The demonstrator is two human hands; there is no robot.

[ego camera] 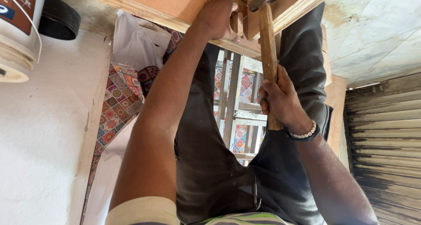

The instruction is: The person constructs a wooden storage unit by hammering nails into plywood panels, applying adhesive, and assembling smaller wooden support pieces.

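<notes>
My right hand (280,100) grips the wooden handle of a hammer (267,45), whose metal head rests against a plywood board (175,3) at the top of the view. Just left of the hammer head, my left hand (217,18) is closed around a narrow wooden strip (234,14) standing against that board. A beaded bracelet sits on my right wrist. My legs in dark trousers fill the middle of the view under both arms.
A white wall surface (44,133) lies at the left, with a white bucket (17,32) and a black ring at the top left. Patterned floor covering (120,102) and a metal frame (232,102) show behind my legs. A corrugated shutter (386,137) is on the right.
</notes>
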